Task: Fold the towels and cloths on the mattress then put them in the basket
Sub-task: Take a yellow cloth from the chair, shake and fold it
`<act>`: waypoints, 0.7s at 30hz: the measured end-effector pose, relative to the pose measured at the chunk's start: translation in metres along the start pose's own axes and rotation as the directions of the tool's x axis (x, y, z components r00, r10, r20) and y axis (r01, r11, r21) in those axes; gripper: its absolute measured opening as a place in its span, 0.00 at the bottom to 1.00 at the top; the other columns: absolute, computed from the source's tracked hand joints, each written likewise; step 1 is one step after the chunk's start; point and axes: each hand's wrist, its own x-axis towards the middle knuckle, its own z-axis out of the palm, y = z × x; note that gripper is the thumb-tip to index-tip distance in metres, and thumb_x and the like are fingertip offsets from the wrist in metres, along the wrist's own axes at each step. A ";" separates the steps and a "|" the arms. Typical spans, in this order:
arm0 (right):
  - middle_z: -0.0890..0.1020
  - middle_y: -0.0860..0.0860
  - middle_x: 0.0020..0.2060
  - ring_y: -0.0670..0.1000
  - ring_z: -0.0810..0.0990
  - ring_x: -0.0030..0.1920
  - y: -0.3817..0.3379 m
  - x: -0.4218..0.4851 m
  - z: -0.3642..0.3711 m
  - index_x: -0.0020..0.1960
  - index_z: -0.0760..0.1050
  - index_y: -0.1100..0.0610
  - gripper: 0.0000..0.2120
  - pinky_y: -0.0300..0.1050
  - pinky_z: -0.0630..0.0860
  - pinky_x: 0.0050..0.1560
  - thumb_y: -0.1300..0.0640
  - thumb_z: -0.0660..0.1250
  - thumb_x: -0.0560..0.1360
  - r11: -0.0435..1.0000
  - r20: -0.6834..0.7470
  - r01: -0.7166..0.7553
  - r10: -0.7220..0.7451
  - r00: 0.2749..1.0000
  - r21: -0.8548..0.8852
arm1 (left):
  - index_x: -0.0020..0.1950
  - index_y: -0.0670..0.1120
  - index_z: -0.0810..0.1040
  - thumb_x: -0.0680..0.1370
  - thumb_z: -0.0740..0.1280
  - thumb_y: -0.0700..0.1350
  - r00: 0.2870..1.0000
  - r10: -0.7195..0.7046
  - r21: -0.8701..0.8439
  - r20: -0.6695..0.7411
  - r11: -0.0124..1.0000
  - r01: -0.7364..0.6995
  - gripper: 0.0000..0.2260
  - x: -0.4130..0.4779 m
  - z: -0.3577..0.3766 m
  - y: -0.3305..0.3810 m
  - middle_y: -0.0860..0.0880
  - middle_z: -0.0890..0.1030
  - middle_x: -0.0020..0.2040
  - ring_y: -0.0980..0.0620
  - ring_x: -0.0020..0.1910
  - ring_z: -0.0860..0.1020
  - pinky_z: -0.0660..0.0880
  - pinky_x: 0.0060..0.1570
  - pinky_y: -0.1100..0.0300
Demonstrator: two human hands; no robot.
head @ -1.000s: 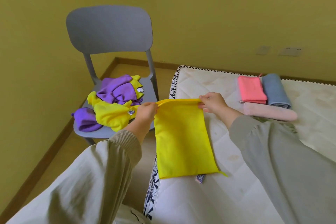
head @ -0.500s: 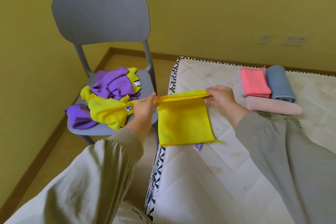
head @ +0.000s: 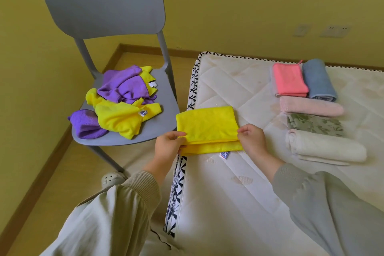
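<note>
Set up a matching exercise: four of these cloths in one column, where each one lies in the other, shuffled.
1. folded yellow cloth
2. purple cloths
3. blue towel
4. white towel

a. far end of the row on the mattress, beside the coral cloth
b. on the grey chair
c. held by the left hand and right hand
d. near end of the row, beside the floral cloth

Pairs: 1-c, 2-b, 3-a, 4-d.

The left hand (head: 168,147) and right hand (head: 251,141) are bare. Loose, creased grey-beige sleeves cover both arms, the left sleeve (head: 108,214) and right sleeve (head: 332,210) each ending in a ribbed cuff (head: 143,183). Beside the left cuff shows a pale shoe (head: 111,178), perhaps a holed clog.
</note>
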 end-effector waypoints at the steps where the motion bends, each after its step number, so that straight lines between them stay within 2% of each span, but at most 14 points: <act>1: 0.74 0.52 0.31 0.49 0.70 0.31 -0.001 -0.004 0.000 0.37 0.75 0.56 0.11 0.40 0.65 0.31 0.71 0.63 0.69 0.999 -0.024 0.041 -0.041 0.999 -0.013 | 0.44 0.46 0.81 0.76 0.67 0.35 1.000 0.019 0.004 0.005 1.000 -0.019 0.07 -0.001 0.000 0.000 0.47 0.80 0.39 0.52 0.35 0.79 0.75 0.36 0.62; 4: 0.69 0.49 0.28 0.49 0.66 0.29 0.010 -0.013 0.003 0.37 0.74 0.56 0.10 0.43 0.63 0.31 0.70 0.63 0.69 0.983 0.017 0.119 -0.118 0.993 -0.137 | 0.43 0.46 0.81 0.77 0.66 0.36 0.999 0.047 0.143 0.012 0.989 -0.048 0.08 0.001 -0.002 -0.010 0.47 0.79 0.39 0.51 0.36 0.78 0.74 0.32 0.66; 7: 0.68 0.48 0.28 0.50 0.67 0.30 0.022 -0.016 0.006 0.38 0.73 0.55 0.09 0.42 0.63 0.30 0.69 0.63 0.70 0.959 0.051 0.135 -0.126 0.991 -0.250 | 0.40 0.50 0.80 0.76 0.66 0.35 0.999 0.040 0.255 0.010 0.966 -0.042 0.10 0.002 -0.002 -0.022 0.47 0.79 0.35 0.49 0.36 0.77 0.74 0.34 0.62; 11: 0.68 0.45 0.30 0.45 0.67 0.30 0.023 -0.018 0.008 0.39 0.72 0.55 0.09 0.42 0.63 0.32 0.69 0.63 0.69 0.954 -0.021 0.179 -0.190 0.982 -0.242 | 0.42 0.49 0.80 0.75 0.66 0.34 0.995 0.093 0.280 0.018 0.955 -0.095 0.10 0.001 0.000 -0.025 0.46 0.76 0.32 0.50 0.32 0.73 0.71 0.36 0.62; 14: 0.68 0.45 0.31 0.48 0.68 0.32 0.028 -0.019 0.006 0.38 0.72 0.56 0.09 0.43 0.65 0.35 0.69 0.64 0.69 0.942 -0.052 0.218 -0.238 0.970 -0.255 | 0.43 0.48 0.81 0.75 0.66 0.35 0.988 0.147 0.343 0.042 0.927 -0.152 0.09 0.001 0.000 -0.026 0.48 0.73 0.31 0.53 0.30 0.71 0.68 0.30 0.68; 16: 0.69 0.46 0.32 0.52 0.70 0.35 0.033 -0.019 0.007 0.37 0.74 0.56 0.08 0.46 0.69 0.37 0.69 0.65 0.69 0.904 -0.018 0.261 -0.284 0.959 -0.339 | 0.46 0.48 0.82 0.76 0.66 0.37 0.983 0.174 0.484 0.058 0.857 -0.180 0.08 0.002 0.000 -0.029 0.51 0.73 0.34 0.55 0.32 0.71 0.66 0.29 0.71; 19: 0.73 0.54 0.36 0.59 0.73 0.40 0.037 -0.021 0.008 0.36 0.76 0.59 0.04 0.51 0.71 0.39 0.67 0.66 0.66 0.758 -0.022 0.407 -0.485 0.874 -0.510 | 0.51 0.45 0.83 0.77 0.65 0.40 0.948 0.317 0.685 0.030 0.684 -0.250 0.08 0.002 0.002 -0.034 0.47 0.76 0.47 0.49 0.48 0.74 0.68 0.41 0.62; 21: 0.75 0.56 0.42 0.57 0.72 0.45 0.025 -0.019 0.013 0.40 0.78 0.59 0.07 0.51 0.70 0.44 0.63 0.62 0.65 0.704 -0.062 0.465 -0.582 0.811 -0.537 | 0.54 0.42 0.82 0.76 0.66 0.40 0.883 0.464 0.750 0.066 0.561 -0.351 0.09 0.006 0.005 -0.032 0.43 0.75 0.55 0.44 0.56 0.72 0.70 0.50 0.56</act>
